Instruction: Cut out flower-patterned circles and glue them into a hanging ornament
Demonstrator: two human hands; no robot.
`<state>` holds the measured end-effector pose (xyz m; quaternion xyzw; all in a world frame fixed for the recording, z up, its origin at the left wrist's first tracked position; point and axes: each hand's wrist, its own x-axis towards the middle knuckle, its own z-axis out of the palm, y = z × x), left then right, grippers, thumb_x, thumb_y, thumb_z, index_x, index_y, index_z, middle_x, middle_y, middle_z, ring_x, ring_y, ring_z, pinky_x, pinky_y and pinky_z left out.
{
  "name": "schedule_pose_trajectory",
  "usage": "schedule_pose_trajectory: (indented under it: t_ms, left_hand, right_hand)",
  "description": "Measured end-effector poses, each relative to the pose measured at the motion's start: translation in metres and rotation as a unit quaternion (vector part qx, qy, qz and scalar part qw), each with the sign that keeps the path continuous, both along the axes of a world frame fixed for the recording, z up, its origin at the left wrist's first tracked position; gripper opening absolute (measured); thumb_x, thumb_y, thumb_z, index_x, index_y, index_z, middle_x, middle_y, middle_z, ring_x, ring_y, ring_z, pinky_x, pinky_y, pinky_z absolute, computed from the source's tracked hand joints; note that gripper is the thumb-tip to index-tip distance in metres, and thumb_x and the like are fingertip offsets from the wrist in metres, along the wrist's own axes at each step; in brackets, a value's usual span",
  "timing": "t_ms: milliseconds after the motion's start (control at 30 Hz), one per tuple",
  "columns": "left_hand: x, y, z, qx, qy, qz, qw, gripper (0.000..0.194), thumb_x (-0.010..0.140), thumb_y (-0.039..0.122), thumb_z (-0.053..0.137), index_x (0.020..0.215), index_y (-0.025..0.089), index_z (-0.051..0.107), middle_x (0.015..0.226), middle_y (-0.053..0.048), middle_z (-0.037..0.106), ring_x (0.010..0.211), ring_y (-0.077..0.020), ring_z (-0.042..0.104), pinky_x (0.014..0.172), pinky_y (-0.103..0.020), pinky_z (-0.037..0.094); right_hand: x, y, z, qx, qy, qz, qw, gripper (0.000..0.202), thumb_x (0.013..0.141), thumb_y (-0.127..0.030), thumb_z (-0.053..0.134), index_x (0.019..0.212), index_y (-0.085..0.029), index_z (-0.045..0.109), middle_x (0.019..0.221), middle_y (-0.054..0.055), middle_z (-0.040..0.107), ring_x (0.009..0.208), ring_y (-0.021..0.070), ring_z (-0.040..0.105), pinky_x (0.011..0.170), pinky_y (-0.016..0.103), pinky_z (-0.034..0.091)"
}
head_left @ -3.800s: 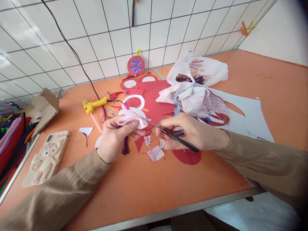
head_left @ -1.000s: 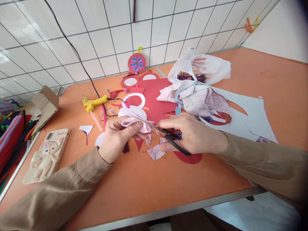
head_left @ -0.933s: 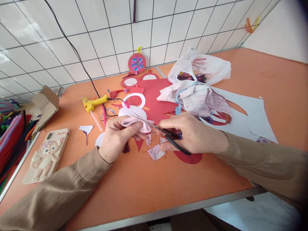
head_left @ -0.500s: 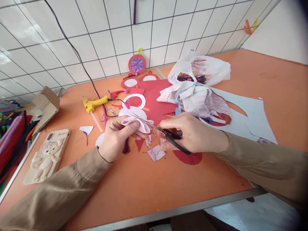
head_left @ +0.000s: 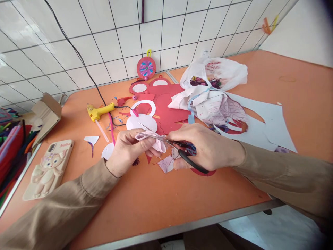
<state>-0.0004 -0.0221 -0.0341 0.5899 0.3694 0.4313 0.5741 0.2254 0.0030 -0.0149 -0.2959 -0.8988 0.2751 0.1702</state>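
Between the thumb and fingers of my left hand (head_left: pixel 127 147) is a folded piece of pale pink fabric (head_left: pixel 159 145), its loops bulging out to the right. My right hand (head_left: pixel 205 146) grips a pair of scissors with black handles (head_left: pixel 191 162). The blades are spread and reach left across the fabric, one lying over it near my left thumb. Below the hands lie patterned fabric scraps (head_left: pixel 165 164) and a dark red paper disc (head_left: pixel 204 172), partly covered by the right hand. Just behind is a white paper oval (head_left: pixel 142 122).
A yellow glue gun (head_left: pixel 100 111) with its cord lies at left, near a phone in a figured case (head_left: pixel 49 170). Red paper (head_left: pixel 171 100), crumpled patterned cloth (head_left: pixel 210 107) and a white plastic bag (head_left: pixel 231 73) fill the back. A round red ornament (head_left: pixel 146 67) leans on the tiled wall.
The scissor blades have opened wider and turned, with the handles tilting lower. The pink fabric has shifted slightly right and down in my left hand. The view has moved a little.
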Motion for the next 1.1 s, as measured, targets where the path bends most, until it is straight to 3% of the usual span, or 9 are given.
schedule_pose_trajectory:
  t_ms: [467, 700, 900, 1100]
  left_hand:
    - [-0.0017, 0.0014, -0.0038, -0.022, -0.005, 0.027, 0.999, 0.028, 0.083, 0.04, 0.078, 0.069, 0.016, 0.076, 0.067, -0.006, 0.078, 0.053, -0.0163, 0.071, 0.048, -0.022, 0.055]
    - [-0.0014, 0.0023, -0.0017, -0.024, -0.03, 0.017, 0.999, 0.03, 0.086, 0.043, 0.074, 0.071, 0.017, 0.075, 0.069, -0.006, 0.078, 0.057, -0.0173, 0.073, 0.052, -0.023, 0.058]
    - [-0.0015, 0.0019, -0.0021, -0.02, 0.0, 0.027, 0.999, 0.032, 0.084, 0.046, 0.076, 0.073, 0.016, 0.077, 0.071, -0.009, 0.078, 0.058, -0.0194, 0.073, 0.051, -0.024, 0.058]
    - [0.0013, -0.0002, 0.002, -0.017, 0.016, 0.003, 1.0, 0.029, 0.081, 0.045, 0.078, 0.075, 0.017, 0.079, 0.068, -0.007, 0.078, 0.056, -0.0197, 0.073, 0.049, -0.025, 0.057]
  right_hand:
    - [0.002, 0.0031, -0.0033, 0.011, 0.026, -0.004, 1.0, 0.052, 0.081, -0.051, 0.069, 0.063, -0.021, 0.031, 0.056, -0.007, 0.029, 0.056, 0.0094, 0.021, 0.052, 0.025, 0.02]
    - [0.0023, 0.0039, -0.0024, 0.005, 0.017, -0.009, 1.0, 0.054, 0.082, -0.054, 0.069, 0.063, -0.022, 0.03, 0.056, -0.008, 0.027, 0.056, 0.0096, 0.022, 0.053, 0.025, 0.02]
    - [0.0024, 0.0024, -0.0011, -0.007, -0.01, 0.006, 1.0, 0.043, 0.078, -0.047, 0.069, 0.065, -0.022, 0.037, 0.058, -0.006, 0.041, 0.053, 0.0093, 0.029, 0.055, 0.026, 0.025]
    - [-0.0002, 0.0017, -0.0001, -0.012, -0.015, 0.012, 1.0, 0.043, 0.078, -0.052, 0.069, 0.067, -0.021, 0.042, 0.06, -0.005, 0.047, 0.052, 0.0091, 0.032, 0.059, 0.027, 0.027]
